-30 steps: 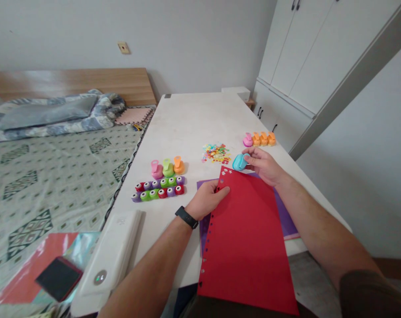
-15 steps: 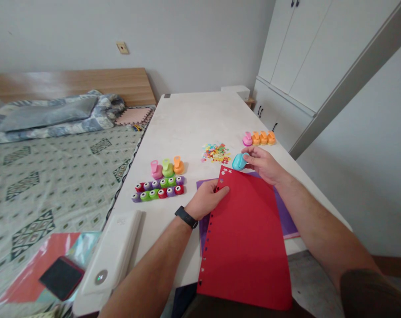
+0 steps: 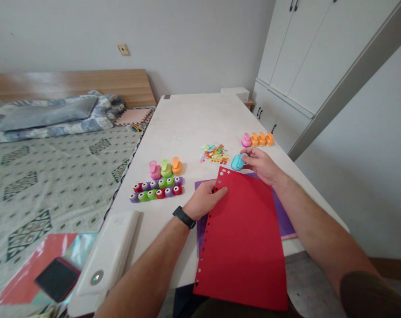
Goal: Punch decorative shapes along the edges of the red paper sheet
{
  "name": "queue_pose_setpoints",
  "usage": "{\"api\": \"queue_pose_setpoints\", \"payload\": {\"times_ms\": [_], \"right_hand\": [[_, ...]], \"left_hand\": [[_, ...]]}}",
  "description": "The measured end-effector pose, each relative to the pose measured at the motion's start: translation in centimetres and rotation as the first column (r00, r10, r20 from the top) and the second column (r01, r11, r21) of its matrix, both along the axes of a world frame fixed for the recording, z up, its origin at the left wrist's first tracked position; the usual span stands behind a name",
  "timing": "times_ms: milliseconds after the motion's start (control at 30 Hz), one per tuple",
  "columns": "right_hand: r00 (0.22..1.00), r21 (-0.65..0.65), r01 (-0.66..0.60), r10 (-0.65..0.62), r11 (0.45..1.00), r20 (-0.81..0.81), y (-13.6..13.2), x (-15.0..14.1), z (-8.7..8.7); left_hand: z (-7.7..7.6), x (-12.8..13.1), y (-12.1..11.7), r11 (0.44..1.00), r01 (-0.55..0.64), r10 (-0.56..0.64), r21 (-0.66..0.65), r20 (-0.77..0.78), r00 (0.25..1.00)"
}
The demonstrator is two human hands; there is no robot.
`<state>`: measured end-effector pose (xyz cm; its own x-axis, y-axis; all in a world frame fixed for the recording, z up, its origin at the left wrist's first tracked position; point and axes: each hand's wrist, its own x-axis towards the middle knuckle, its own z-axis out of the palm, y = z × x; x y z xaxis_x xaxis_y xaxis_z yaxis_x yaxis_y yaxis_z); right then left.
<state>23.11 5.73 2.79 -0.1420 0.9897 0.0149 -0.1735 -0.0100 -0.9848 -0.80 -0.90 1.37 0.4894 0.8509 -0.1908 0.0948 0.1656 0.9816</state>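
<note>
"Two things we're gripping: where are they lying?"
"Our left hand (image 3: 205, 198) is pinching the red sheet (image 3: 243, 238), hanging toward four o'clock; our right hand (image 3: 261, 165) is holding the blue punch (image 3: 238, 162) at nine. The sheet is hiding our left fingertips."

The left hand (image 3: 205, 199) pinches the punched red sheet (image 3: 245, 238); the right (image 3: 261, 165) holds a blue punch (image 3: 238, 162).
</note>
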Motion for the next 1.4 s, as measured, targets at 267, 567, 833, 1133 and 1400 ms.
{"api": "queue_pose_setpoints", "payload": {"times_ms": [267, 567, 833, 1133, 1400], "right_hand": [[1.0, -0.019, -0.023, 0.024, 1.0, 0.018, -0.08, 0.03, -0.19], [0.996, -0.059, -0.087, 0.088, 0.994, 0.015, -0.25, -0.15, -0.12], [0.992, -0.056, -0.117, 0.119, 0.992, 0.049, -0.47, -0.23, -0.43], [0.985, -0.014, -0.162, 0.163, 0.987, 0.062, -0.45, -0.18, -0.84], [0.984, -0.024, -0.153, 0.155, 0.988, 0.088, -0.71, -0.28, -0.59]], "left_hand": [[0.36, 0.13, -0.08, 0.999, -0.005, 0.006, -0.046, 0.028, 1.0], [0.3, 0.11, -0.03, 0.999, -0.006, 0.007, -0.033, 0.027, 1.0], [0.33, 0.09, -0.08, 0.999, -0.02, 0.021, -0.033, 0.044, 0.999], [0.13, 0.11, -0.1, 0.999, -0.05, 0.05, 0.005, 0.014, 0.999], [0.09, 0.28, -0.23, 0.994, -0.066, 0.066, 0.087, 0.001, 0.998]]}}
